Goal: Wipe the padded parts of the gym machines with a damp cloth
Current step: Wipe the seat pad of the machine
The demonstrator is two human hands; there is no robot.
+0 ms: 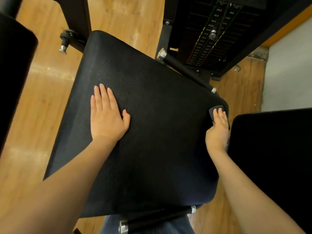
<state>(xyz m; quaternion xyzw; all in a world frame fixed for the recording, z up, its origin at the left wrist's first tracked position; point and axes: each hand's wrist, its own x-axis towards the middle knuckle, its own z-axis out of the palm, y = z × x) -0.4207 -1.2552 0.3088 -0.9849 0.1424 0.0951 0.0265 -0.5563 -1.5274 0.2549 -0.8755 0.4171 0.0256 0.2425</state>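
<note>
Black padded seat fills the view; left hand rests flat, fingers straight. Right hand presses the dark cloth at its right corner with straight fingers; best kept flat, strokes overlapping

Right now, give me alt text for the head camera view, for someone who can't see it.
A person's right hand presses a dark cloth flat against the right corner of a black padded seat, while the left hand lies flat and open on the pad. Below are a wooden floor, a weight stack and another black pad at right.
</note>
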